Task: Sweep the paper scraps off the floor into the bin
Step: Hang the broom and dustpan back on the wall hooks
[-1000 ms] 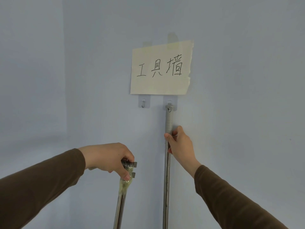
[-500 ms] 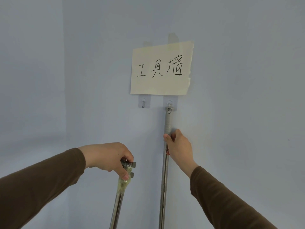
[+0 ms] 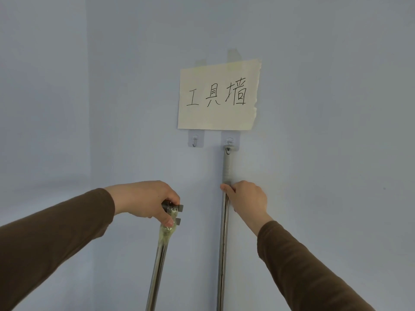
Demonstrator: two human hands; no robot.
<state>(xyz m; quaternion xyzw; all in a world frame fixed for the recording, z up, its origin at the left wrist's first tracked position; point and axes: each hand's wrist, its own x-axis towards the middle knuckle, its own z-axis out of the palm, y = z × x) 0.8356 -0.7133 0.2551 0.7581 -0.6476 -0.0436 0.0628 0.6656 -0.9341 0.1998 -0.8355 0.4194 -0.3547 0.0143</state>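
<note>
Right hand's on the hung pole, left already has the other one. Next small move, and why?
Probably lift the right pole slightly to unhook it. Its top loop sits on the right hook, the right hand is closed around the shaft, and the left hand holds a pole already off the empty left hook.

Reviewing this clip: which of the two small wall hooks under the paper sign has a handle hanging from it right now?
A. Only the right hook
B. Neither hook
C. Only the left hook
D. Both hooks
A: the grey-capped handle gripped by the right hand hangs from the right hook, while the left hook is bare and the left hand holds the other handle away from the hooks.
</note>
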